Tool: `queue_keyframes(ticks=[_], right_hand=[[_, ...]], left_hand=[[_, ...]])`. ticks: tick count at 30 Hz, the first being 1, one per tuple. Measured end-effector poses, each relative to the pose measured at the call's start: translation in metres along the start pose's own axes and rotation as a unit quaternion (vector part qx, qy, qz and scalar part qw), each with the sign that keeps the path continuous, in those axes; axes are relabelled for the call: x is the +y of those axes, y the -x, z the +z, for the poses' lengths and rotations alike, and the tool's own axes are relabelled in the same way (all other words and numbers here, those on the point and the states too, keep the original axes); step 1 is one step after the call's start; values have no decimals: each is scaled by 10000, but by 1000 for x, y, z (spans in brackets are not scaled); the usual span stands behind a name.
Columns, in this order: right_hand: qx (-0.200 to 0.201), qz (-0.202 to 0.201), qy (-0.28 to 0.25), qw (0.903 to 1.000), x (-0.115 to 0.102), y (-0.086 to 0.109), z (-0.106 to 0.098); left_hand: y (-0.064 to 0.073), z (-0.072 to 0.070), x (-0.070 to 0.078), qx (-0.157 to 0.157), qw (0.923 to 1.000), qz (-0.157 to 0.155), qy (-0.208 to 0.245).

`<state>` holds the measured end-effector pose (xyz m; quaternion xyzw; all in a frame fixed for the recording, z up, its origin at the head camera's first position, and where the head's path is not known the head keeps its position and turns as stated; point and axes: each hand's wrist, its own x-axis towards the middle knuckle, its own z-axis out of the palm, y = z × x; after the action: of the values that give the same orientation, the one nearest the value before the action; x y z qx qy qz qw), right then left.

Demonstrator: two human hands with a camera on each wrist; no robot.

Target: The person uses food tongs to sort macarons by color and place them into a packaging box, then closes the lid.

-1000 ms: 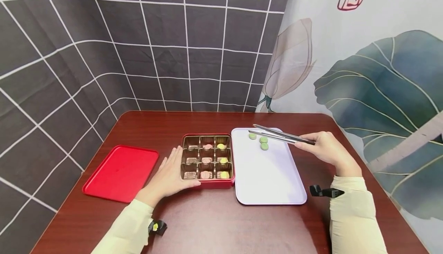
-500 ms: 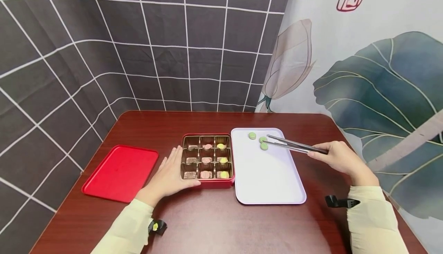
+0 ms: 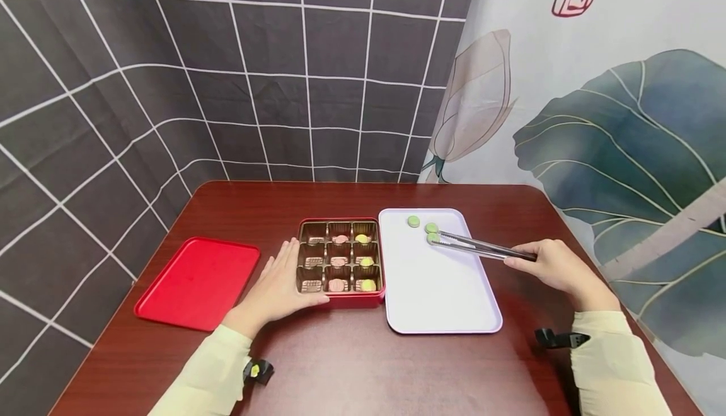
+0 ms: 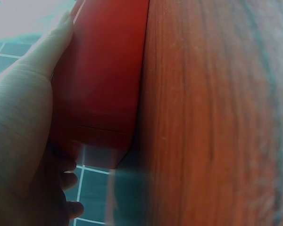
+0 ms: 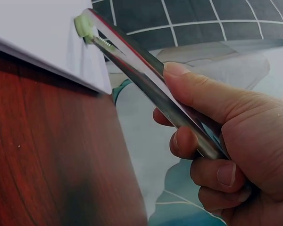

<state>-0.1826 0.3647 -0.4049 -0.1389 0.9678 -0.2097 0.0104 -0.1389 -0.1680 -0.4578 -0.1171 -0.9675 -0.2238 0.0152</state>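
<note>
My left hand [image 3: 278, 291] rests with straight fingers along the left side of a red box [image 3: 353, 301], its thumb at the front edge. A gold divided insert in the box holds pink macarons [image 3: 337, 285] in the middle column and yellow macarons [image 3: 367, 285] in the right column; the left column's cells are bare. My right hand [image 3: 558, 271] grips metal tongs [image 3: 484, 249]. Their tips are around the nearest green macaron [image 3: 433, 238] on the white tray [image 3: 439, 302]. Two more green macarons [image 3: 414, 221] lie just behind it. In the right wrist view, fingers and thumb wrap the tongs [image 5: 153, 89].
A red lid [image 3: 198, 283] lies flat on the wooden table [image 3: 363, 365], left of my left hand. The tray's left edge sits right against the box. A dark gridded curtain [image 3: 278, 101] hangs behind the table, and a floral curtain [image 3: 618, 145] hangs at the right.
My right hand has moved right and towards me, bringing the tongs from above the tray's far end down to the nearest green macaron. The left hand and box have stayed put.
</note>
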Motion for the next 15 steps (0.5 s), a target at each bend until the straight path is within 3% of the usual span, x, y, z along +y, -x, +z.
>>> queue_keyframes(ticks=[15], right_hand=[[-59, -74, 33, 9999, 0, -4, 8]], left_hand=[[0, -1, 0, -53, 10000, -55, 7]])
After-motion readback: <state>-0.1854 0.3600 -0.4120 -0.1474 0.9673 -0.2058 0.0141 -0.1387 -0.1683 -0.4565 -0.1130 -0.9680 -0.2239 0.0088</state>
